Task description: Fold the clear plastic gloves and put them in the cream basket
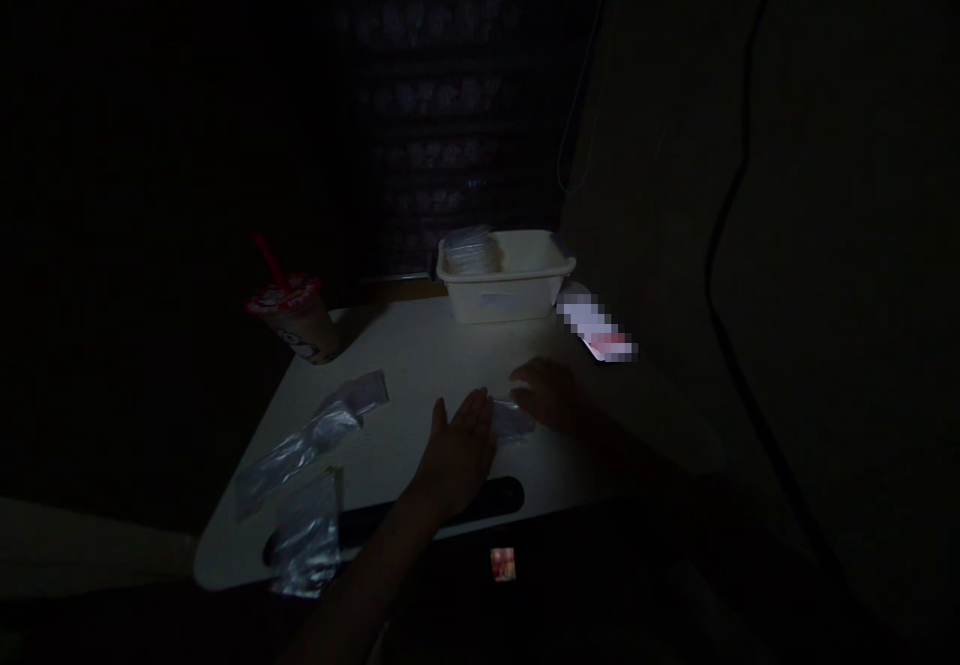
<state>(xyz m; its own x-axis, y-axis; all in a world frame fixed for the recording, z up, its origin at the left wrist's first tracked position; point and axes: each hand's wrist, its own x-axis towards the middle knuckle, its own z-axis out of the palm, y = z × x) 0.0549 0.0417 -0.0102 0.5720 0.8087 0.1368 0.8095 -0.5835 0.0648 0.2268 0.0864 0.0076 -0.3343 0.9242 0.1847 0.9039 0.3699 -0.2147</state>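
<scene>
On the pale table (427, 345), a small clear plastic packet (514, 419) lies flat between my two hands. My left hand (456, 453) rests at the packet's left edge, palm down, with its fingers stretched out and the thumb apart. At the packet's right side is my right hand (551, 395), its fingers slightly curved and spread; it appears to touch the upper edge without gripping it. Several other clear plastic bags lie left of my left hand: a long overlapping strip (307, 445) and a shiny bag (307, 535) at the table's front edge. Dim light hides fine detail.
A white plastic tub (499, 300) with a stack of clear packets (471, 251) stands at the back. A lidded drink cup (304, 330) with a red straw stands at the left edge. A lit phone (596, 328) lies at the right; a dark cable (724, 325) hangs beyond.
</scene>
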